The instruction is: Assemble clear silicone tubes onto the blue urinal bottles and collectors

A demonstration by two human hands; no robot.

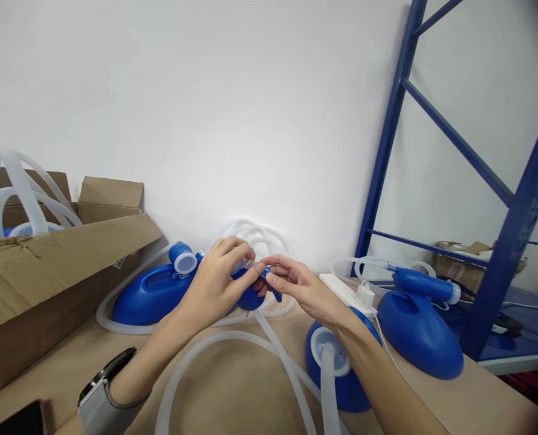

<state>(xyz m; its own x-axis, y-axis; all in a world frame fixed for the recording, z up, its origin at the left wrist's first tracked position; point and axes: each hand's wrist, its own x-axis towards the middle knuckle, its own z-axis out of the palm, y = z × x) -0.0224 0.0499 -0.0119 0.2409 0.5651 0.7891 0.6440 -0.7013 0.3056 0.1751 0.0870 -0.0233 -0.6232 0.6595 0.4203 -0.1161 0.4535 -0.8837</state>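
My left hand (223,281) is closed around a rounded blue plastic part (251,298), with something clear under the fingers. Fingertips of my right hand (303,289) pinch a small blue strap-like piece (275,294) beside it. The two hands nearly touch, and they hide how the pieces join. Behind my left hand lies a blue plastic bottle (149,296) with a handle and a white-rimmed blue cup (184,258) on top. Below my right forearm sits another blue bottle (317,368), a translucent hose (329,386) in its white collar.
An open cardboard box (64,266) with translucent hoses (24,187) stands at left. Coiled tubing (262,232) rests by the wall. At right are a white power strip (341,292), another blue bottle (421,338) and a blue metal rack (491,290). A phone (22,420) lies at front left.
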